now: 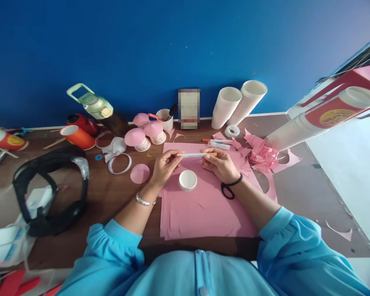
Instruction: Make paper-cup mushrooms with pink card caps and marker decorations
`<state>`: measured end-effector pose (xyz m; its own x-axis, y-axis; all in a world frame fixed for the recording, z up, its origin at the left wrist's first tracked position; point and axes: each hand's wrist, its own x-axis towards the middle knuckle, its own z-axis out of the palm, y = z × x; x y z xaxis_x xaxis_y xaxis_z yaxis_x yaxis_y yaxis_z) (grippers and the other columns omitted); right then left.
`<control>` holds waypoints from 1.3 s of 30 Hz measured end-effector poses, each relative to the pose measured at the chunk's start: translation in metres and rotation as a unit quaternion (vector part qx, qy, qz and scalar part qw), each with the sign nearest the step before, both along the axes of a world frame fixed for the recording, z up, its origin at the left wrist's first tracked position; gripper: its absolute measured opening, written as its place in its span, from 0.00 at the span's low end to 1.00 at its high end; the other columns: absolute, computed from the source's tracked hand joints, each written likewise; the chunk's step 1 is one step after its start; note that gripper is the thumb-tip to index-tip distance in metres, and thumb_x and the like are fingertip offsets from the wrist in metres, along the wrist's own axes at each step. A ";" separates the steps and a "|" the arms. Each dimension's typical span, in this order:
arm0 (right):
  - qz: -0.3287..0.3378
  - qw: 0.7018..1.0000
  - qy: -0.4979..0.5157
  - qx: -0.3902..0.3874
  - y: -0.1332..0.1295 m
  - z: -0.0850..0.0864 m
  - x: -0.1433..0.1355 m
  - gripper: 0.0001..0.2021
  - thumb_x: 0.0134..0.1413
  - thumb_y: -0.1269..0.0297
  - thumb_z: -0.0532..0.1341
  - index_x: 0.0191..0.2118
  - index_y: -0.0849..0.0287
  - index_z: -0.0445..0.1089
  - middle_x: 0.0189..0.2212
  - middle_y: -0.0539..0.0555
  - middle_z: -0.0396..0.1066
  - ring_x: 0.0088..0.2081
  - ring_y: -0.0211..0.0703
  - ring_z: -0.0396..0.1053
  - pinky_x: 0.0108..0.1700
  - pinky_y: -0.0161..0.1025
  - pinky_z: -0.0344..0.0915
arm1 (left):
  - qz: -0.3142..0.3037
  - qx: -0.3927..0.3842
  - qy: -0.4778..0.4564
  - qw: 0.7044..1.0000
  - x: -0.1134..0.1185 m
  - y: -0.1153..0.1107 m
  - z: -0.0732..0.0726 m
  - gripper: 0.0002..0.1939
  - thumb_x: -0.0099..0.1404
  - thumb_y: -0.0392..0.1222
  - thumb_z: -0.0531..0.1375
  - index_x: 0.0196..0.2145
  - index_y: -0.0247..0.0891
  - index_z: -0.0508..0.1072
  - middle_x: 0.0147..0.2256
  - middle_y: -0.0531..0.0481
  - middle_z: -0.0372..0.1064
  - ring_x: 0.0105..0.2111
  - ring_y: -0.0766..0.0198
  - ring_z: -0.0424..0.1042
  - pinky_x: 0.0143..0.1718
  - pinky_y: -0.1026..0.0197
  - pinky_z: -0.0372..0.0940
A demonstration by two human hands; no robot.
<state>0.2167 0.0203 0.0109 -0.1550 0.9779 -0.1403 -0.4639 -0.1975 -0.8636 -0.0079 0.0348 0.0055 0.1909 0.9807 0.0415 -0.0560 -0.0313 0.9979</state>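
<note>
A slim white pen (191,155) with orange at its ends is stretched level between my two hands. My left hand (166,166) pinches its left end, and my right hand (220,164) pinches the right end. Just below them a small white paper cup (188,181) stands on a stack of pink paper sheets (200,218). Black scissor handles (227,191) show by my right wrist, while the blades are hidden. To the left of my left hand lies a round pink paper disc (139,174).
Several small cups wear pink cone tops (154,129) at the back. Tall stacks of white cups (226,107) stand by the wall, near a tape roll (232,131). Pink scraps (265,156) lie right. A black headband device (51,193) and green-lidded bottle (95,105) are left.
</note>
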 end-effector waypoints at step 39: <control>0.027 0.919 -0.319 0.232 -0.002 0.011 -0.012 0.28 0.54 0.43 0.70 0.55 0.56 0.76 0.36 0.54 0.72 0.28 0.39 0.62 0.33 0.39 0.64 | -0.040 0.285 0.253 0.924 0.005 0.004 0.008 0.13 0.73 0.50 0.59 0.43 0.41 0.78 0.38 0.46 0.78 0.39 0.59 0.74 0.45 0.56 0.68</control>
